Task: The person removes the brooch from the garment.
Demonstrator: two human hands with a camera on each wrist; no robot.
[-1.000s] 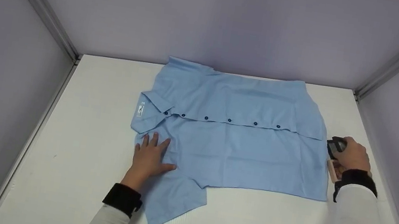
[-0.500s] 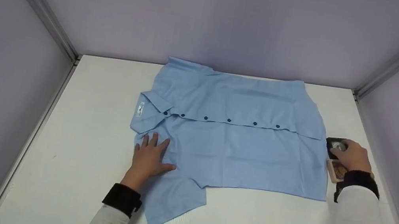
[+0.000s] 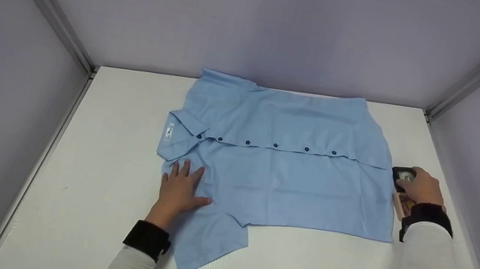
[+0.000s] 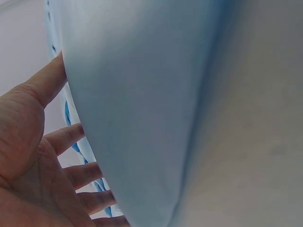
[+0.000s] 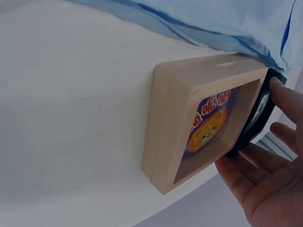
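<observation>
A light blue short-sleeved shirt (image 3: 307, 193) lies spread on the table, its collar (image 3: 179, 134) to the left and dark buttons along the middle. My left hand (image 3: 178, 192) rests on the shirt below the collar, fingers spread and straight. In the left wrist view, the fingertips of this hand (image 4: 38, 156) are hidden behind the cloth. Just beyond the hem, my right hand (image 3: 426, 187) grips a small black-framed box (image 5: 258, 118), thumb on one side and fingers on the other. Against it stands a beige square frame (image 5: 163, 127) with a cartoon animal picture inside.
The white table (image 3: 109, 171) is closed in by grey panels at the back (image 3: 286, 26), left and right. Metal strips run along the panel corners. The table's right edge is close to my right hand.
My right hand has shifted slightly, and the face of the black-framed box shows more than a second ago. The left hand and shirt look the same.
</observation>
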